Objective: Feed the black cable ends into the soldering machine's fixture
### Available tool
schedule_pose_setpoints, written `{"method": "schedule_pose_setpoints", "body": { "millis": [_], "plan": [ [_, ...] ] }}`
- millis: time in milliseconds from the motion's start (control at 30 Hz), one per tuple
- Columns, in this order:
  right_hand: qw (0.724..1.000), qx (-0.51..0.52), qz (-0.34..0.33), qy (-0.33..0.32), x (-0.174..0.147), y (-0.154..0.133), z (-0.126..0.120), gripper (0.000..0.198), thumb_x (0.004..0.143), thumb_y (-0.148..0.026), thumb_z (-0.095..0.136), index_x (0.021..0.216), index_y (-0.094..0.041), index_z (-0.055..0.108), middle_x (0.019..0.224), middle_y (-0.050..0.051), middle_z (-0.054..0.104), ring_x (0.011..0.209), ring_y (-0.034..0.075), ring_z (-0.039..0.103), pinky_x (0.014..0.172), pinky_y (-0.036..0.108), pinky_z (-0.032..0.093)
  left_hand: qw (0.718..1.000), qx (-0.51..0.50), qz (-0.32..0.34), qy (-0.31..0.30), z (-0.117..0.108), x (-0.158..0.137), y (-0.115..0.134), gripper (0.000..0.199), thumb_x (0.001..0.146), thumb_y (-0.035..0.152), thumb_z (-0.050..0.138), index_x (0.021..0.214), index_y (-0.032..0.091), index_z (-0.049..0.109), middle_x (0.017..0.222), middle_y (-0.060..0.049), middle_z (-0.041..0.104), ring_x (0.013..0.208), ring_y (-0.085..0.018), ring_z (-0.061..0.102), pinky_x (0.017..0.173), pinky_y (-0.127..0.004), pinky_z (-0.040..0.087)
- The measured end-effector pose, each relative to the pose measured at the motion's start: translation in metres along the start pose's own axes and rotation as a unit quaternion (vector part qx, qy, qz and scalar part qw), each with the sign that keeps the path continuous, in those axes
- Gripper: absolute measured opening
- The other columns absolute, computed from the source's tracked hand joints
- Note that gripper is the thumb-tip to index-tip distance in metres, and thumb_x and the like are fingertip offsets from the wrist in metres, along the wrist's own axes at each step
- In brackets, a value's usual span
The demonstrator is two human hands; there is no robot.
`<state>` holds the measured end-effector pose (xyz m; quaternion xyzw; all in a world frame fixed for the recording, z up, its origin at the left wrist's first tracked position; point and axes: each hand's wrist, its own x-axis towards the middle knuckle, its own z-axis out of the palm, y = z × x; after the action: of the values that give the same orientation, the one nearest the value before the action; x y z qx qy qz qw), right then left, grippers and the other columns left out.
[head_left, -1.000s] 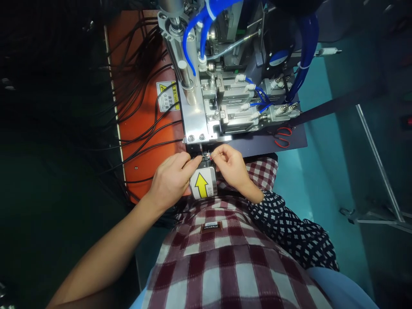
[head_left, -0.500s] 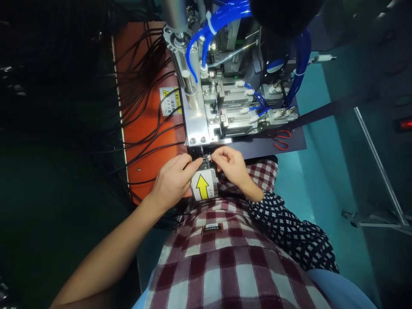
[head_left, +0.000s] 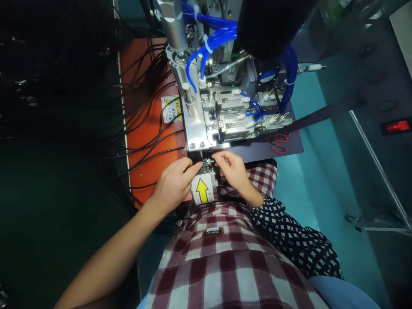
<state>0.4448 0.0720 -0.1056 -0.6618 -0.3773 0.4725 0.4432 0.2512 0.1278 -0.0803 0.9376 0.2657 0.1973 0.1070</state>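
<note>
A tiny metallic part with thin coloured wires (head_left: 209,162) sits on the narrow black track at the machine's front. My left hand (head_left: 175,180) lies beside the track, its fingers curled and one fingertip stretched to the part's left side. What those fingers press or hold is hidden. On the other side, my right hand (head_left: 234,171) is bent towards the part, thumb and index finger slightly apart. Its fingertips are close to the wires, and I see nothing gripped between them. Just below both hands is a white label with a yellow arrow (head_left: 202,191).
The machine's metal block (head_left: 196,131) and pneumatic cylinders (head_left: 236,128) rise just beyond my hands. Blue air hoses (head_left: 222,38) arch above. Red-handled scissors (head_left: 279,143) lie on the dark plate at right. Black cables (head_left: 151,146) cross the orange base (head_left: 138,171) at left.
My right thumb and index finger have parted and drawn slightly off the small part, so more of its wires show. My left hand stays nearly in place. The view has shifted slightly.
</note>
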Motion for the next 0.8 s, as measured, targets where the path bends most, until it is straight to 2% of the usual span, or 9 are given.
{"method": "schedule_pose_setpoints", "body": {
  "millis": [233, 367, 433, 500, 600, 667, 733, 800],
  "plan": [
    [0.998, 0.024, -0.047, 0.036, 0.0, -0.002, 0.016, 0.018, 0.083, -0.035, 0.065, 0.08, -0.017, 0.066, 0.065, -0.001, 0.06, 0.054, 0.011, 0.049, 0.051, 0.024, 0.041, 1.0, -0.001, -0.006, 0.004, 0.003, -0.002, -0.001, 0.031, 0.09, 0.006, 0.043, 0.109, 0.01, 0.067, 0.086, -0.009, 0.061, 0.077, -0.019, 0.056, 0.065, -0.029, 0.049],
    [0.988, -0.063, -0.12, 0.074, -0.006, -0.004, 0.016, 0.014, 0.087, -0.029, 0.059, 0.078, -0.018, 0.064, 0.072, 0.0, 0.06, 0.059, 0.012, 0.049, 0.058, 0.026, 0.042, 1.0, -0.007, -0.004, 0.005, 0.004, -0.002, -0.001, 0.031, 0.09, 0.007, 0.044, 0.11, 0.009, 0.067, 0.088, -0.011, 0.062, 0.08, -0.021, 0.057, 0.067, -0.031, 0.05],
    [0.984, -0.096, -0.13, 0.081, -0.007, -0.006, 0.015, 0.015, 0.088, -0.028, 0.058, 0.078, -0.018, 0.063, 0.074, 0.001, 0.06, 0.063, 0.013, 0.051, 0.061, 0.027, 0.042, 1.0, -0.01, -0.004, 0.003, 0.003, -0.002, -0.002, 0.031, 0.09, 0.007, 0.043, 0.111, 0.009, 0.067, 0.089, -0.011, 0.062, 0.081, -0.021, 0.057, 0.068, -0.031, 0.05],
    [0.988, -0.086, -0.104, 0.074, -0.006, -0.006, 0.013, 0.017, 0.088, -0.03, 0.058, 0.077, -0.018, 0.062, 0.071, 0.001, 0.059, 0.062, 0.013, 0.051, 0.06, 0.027, 0.042, 1.0, -0.013, -0.004, 0.0, 0.003, -0.002, -0.002, 0.031, 0.091, 0.008, 0.043, 0.111, 0.01, 0.066, 0.089, -0.011, 0.062, 0.081, -0.021, 0.057, 0.068, -0.032, 0.051],
    [1.0, -0.002, 0.001, 0.014, 0.0, 0.0, 0.009, 0.021, 0.086, -0.036, 0.059, 0.074, -0.018, 0.059, 0.059, -0.002, 0.054, 0.052, 0.011, 0.047, 0.051, 0.025, 0.038, 1.0, -0.016, -0.003, -0.003, 0.002, -0.002, -0.002, 0.032, 0.091, 0.009, 0.042, 0.112, 0.011, 0.066, 0.089, -0.011, 0.062, 0.082, -0.021, 0.058, 0.068, -0.032, 0.051],
    [0.997, 0.044, 0.063, -0.023, 0.002, 0.006, 0.006, 0.022, 0.083, -0.037, 0.061, 0.072, -0.018, 0.057, 0.051, -0.005, 0.048, 0.045, 0.01, 0.043, 0.046, 0.024, 0.034, 1.0, -0.016, -0.004, -0.006, 0.002, -0.001, -0.002, 0.032, 0.091, 0.008, 0.041, 0.111, 0.01, 0.066, 0.089, -0.011, 0.062, 0.082, -0.021, 0.058, 0.069, -0.032, 0.051],
    [0.995, 0.058, 0.072, -0.019, 0.0, 0.011, 0.003, 0.022, 0.082, -0.037, 0.062, 0.072, -0.018, 0.058, 0.049, -0.006, 0.046, 0.043, 0.01, 0.041, 0.044, 0.024, 0.032, 1.0, -0.016, -0.006, -0.009, 0.001, -0.001, -0.002, 0.032, 0.091, 0.007, 0.041, 0.11, 0.011, 0.066, 0.089, -0.011, 0.063, 0.082, -0.02, 0.058, 0.069, -0.031, 0.052],
    [0.996, 0.067, 0.052, -0.002, -0.006, 0.013, 0.003, 0.022, 0.082, -0.04, 0.063, 0.077, -0.018, 0.06, 0.05, -0.006, 0.047, 0.043, 0.01, 0.042, 0.044, 0.023, 0.033, 1.0, -0.017, -0.006, -0.008, 0.001, -0.001, -0.002, 0.032, 0.091, 0.008, 0.041, 0.11, 0.012, 0.066, 0.089, -0.01, 0.063, 0.081, -0.02, 0.059, 0.069, -0.03, 0.052]
  ]
}}
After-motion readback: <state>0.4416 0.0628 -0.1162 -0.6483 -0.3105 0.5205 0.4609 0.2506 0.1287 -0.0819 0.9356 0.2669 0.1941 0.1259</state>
